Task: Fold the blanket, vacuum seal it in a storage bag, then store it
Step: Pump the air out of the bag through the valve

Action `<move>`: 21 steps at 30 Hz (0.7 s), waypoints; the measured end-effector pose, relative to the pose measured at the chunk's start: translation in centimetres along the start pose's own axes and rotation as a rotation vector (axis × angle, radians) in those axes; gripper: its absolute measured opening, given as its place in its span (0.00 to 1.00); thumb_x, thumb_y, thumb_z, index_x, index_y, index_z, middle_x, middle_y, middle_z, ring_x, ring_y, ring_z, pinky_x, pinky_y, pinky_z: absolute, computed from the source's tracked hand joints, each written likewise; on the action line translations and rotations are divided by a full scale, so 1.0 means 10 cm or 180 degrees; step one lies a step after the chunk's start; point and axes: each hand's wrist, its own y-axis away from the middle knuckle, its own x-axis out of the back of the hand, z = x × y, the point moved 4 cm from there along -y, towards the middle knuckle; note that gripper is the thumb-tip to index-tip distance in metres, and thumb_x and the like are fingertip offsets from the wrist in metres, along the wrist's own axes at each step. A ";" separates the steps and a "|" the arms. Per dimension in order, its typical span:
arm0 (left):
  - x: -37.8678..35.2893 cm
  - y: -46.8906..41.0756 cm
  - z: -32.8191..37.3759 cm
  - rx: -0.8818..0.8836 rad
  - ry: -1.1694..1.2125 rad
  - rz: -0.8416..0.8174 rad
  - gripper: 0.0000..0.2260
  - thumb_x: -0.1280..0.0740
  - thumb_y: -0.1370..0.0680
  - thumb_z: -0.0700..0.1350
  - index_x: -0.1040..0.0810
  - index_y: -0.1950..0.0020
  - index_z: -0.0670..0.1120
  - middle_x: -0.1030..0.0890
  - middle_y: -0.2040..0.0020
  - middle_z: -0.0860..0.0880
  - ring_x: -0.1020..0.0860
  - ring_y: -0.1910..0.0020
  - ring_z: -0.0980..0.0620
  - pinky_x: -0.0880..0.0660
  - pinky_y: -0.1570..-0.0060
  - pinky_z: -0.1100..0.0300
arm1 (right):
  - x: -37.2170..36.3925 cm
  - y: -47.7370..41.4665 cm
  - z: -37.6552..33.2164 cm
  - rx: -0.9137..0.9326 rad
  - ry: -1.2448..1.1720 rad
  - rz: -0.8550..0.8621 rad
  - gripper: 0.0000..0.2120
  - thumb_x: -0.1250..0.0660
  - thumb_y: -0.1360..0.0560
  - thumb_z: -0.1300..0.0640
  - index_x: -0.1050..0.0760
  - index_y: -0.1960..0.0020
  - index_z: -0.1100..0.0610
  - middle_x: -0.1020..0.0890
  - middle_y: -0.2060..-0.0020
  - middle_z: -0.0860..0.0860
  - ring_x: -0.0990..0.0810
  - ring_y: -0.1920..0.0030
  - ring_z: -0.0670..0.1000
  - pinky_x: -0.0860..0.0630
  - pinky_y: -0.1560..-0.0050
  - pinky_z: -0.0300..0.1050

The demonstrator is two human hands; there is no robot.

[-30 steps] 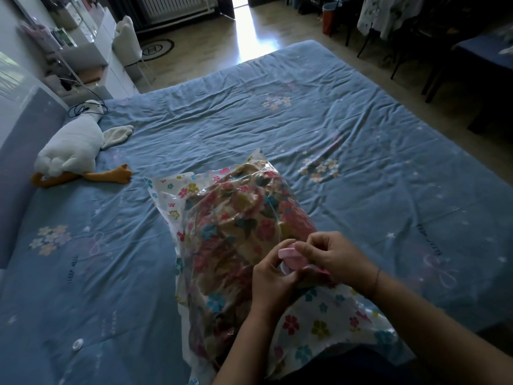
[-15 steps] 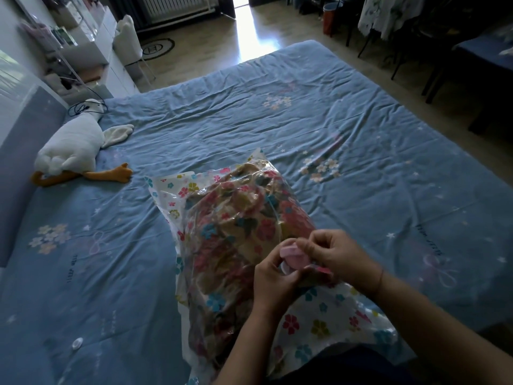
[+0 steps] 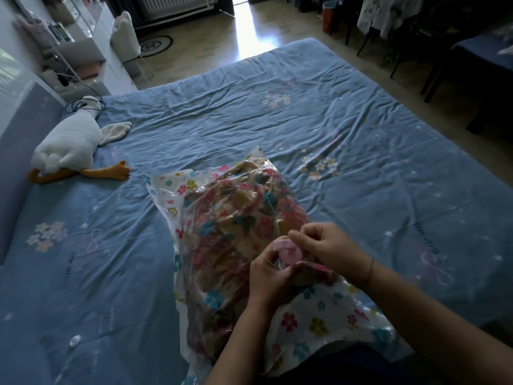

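A clear storage bag point(image 3: 313, 315) printed with small flowers lies on the blue bed point(image 3: 249, 120) in front of me. Inside it sits the folded floral blanket point(image 3: 230, 232), brown with pink and teal blooms. A round pink valve cap point(image 3: 288, 252) sticks up from the bag's top face. My left hand point(image 3: 268, 276) grips the bag at the valve from the near side, fingers curled around its base. My right hand point(image 3: 324, 248) pinches the pink cap from the right between thumb and fingers.
A white plush goose point(image 3: 69, 145) with orange feet lies at the left by the grey headboard. A small clear disc point(image 3: 75, 341) rests on the sheet at the lower left. Beyond the bed are a white chair point(image 3: 126, 37), shelves and dark chairs on a wooden floor.
Both hands stay at the pink valve cap with only slight finger shifts. The cap looks a little more tilted toward the left. The bag and blanket have not moved.
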 end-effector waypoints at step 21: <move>-0.11 0.00 -0.25 0.0289 -0.0104 -0.0106 0.21 0.20 0.35 0.44 0.20 0.50 0.66 0.15 0.52 0.59 0.18 0.50 0.60 0.20 0.48 0.60 | 0.06 0.15 0.10 -0.0005 -0.0350 0.0058 0.15 0.35 0.28 0.49 0.27 0.68 0.59 0.27 0.76 0.48 0.31 0.74 0.45 0.32 0.71 0.41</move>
